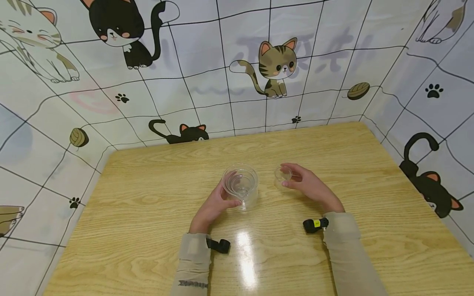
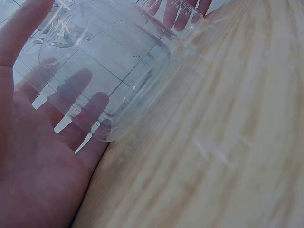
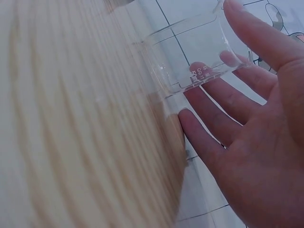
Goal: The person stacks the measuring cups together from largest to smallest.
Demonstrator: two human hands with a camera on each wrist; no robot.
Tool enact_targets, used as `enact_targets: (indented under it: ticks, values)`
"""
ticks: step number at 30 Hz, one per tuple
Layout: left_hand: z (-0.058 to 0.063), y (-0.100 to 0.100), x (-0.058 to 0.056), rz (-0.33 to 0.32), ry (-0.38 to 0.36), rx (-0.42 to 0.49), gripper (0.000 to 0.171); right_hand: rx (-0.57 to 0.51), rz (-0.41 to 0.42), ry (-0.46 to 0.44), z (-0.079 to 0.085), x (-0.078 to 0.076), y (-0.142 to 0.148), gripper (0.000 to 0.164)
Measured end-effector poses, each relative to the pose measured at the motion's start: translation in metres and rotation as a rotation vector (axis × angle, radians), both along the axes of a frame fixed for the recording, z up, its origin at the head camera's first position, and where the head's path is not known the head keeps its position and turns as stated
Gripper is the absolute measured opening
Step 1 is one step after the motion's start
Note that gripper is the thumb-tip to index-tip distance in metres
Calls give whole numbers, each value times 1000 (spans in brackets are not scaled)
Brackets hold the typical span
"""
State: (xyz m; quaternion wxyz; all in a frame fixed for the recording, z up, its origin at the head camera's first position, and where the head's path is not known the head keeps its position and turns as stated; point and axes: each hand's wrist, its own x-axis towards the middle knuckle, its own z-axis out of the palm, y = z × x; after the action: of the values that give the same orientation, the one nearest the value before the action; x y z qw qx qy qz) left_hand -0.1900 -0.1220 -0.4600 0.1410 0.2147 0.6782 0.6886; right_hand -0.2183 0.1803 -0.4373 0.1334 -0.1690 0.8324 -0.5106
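Note:
On the wooden table stands a large clear glass beaker, with smaller round rims showing inside its mouth as if beakers are nested there. My left hand holds it from the left, thumb at the near side and fingers round the far side; the left wrist view shows those fingers through the glass. To its right, my right hand grips a small clear beaker between thumb and fingers. White printed markings show on this small beaker in the right wrist view. Whether its base touches the table I cannot tell.
The wooden table meets white walls with a grid and cartoon cats at the back and sides. A black wrist camera sits at the left cuff and another black camera at the right cuff.

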Motion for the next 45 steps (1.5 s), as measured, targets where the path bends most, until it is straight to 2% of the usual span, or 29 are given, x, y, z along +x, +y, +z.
enact_targets:
  ticks: [14,17,23,26,32,34,41,45]
  values:
    - [0,0,0,0,-10,-3,87,-3,-21,-13,3,1,-1,58]
    - [0,0,0,1,-10,-7,87,-18,-18,-13,-2,-1,1,59]
    - [0,0,0,2,-9,-16,87,-16,-22,-2,-24,-11,8,62]
    - [-3,-1,-1,-2,-9,-10,86,-18,-20,11,-30,-12,9,63]
    - [-21,-3,-8,12,14,-16,87,-21,-19,20,-33,-14,11,60]
    - [-20,-3,-8,16,10,-24,87,-17,-19,18,-33,-14,11,60]
    - [-2,-2,-1,-4,-18,-18,87,9,-33,15,-34,-14,10,59]
    - [0,-2,0,-8,-11,-21,88,17,-45,20,-33,-14,9,58]
